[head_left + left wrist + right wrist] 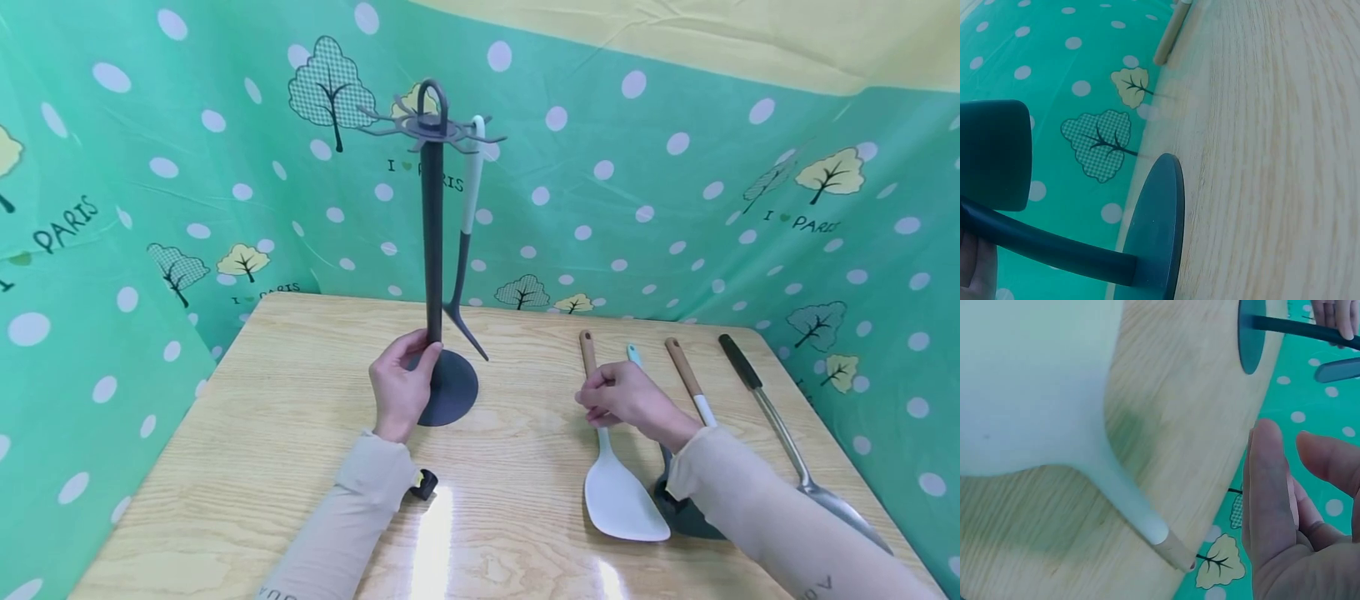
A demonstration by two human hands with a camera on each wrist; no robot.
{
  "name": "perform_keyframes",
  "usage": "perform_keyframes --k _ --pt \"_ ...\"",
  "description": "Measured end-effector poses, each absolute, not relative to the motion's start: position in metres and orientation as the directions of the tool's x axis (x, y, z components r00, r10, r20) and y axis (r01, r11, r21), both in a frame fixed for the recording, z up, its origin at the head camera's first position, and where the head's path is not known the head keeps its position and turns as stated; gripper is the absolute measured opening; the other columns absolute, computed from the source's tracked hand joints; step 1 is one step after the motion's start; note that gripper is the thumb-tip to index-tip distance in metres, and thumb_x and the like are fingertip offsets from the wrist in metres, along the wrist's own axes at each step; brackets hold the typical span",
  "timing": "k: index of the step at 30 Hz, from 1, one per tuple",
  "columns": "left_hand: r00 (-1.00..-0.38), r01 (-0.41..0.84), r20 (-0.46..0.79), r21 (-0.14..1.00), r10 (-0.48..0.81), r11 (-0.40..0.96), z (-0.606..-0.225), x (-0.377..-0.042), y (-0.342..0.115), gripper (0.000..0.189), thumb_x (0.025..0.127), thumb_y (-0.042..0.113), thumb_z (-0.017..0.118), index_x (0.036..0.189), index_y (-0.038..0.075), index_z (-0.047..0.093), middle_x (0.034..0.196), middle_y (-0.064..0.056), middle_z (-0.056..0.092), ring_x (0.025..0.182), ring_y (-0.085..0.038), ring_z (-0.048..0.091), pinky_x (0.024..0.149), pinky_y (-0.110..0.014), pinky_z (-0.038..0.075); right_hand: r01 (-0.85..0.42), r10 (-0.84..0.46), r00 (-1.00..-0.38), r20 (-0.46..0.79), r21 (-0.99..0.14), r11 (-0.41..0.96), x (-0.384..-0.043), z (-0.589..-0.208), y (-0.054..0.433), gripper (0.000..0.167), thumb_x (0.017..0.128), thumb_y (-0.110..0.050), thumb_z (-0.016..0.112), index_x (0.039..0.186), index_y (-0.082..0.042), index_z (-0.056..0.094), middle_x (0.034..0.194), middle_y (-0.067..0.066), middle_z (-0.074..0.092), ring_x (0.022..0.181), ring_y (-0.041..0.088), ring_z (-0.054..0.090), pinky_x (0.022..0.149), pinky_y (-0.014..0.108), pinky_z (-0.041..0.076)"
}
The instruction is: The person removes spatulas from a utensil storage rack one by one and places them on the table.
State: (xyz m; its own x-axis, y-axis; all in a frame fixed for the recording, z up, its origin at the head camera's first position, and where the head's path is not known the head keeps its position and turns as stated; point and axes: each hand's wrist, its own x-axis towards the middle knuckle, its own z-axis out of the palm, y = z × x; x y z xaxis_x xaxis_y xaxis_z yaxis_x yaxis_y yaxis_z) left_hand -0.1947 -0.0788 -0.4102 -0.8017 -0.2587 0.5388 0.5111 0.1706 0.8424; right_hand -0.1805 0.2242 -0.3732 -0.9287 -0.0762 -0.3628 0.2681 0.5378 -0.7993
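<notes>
My left hand [402, 379] grips the pole [432, 250] of a dark utensil stand low down, just above its round base [453, 387]. A slotted-looking turner with a white handle [472, 179] hangs from a hook on the stand's right side; its dark head [991, 156] shows in the left wrist view. Over the handle of a white spatula [618, 500] hovers my right hand [626, 396]. In the right wrist view, the thumb and fingers [1266, 494] stand apart with nothing between them, and the spatula [1035, 394] lies on the table beside them.
Right of the spatula lie a dark ladle-like utensil with a turquoise-tipped handle [634, 354], one with a wooden handle [682, 367], and a metal utensil [780, 425] with a black grip. A small black object [424, 484] lies near my left sleeve. Patterned cloth [600, 208] hangs behind.
</notes>
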Motion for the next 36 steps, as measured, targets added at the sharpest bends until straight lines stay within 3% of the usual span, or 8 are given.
perform_keyframes --k 36 --pt "-0.797 0.519 0.549 0.836 -0.253 0.179 -0.411 -0.195 -0.08 0.021 0.084 0.0 0.071 0.104 -0.005 0.069 0.093 -0.018 0.07 0.085 -0.029 0.068 0.08 -0.039 0.055 0.117 -0.203 -0.961 -0.189 -0.939 0.323 -0.183 -0.349 0.165 0.018 0.092 -0.012 0.064 0.102 0.003 0.061 0.093 0.018 0.063 0.082 0.033 0.066 0.074 0.04 0.058"
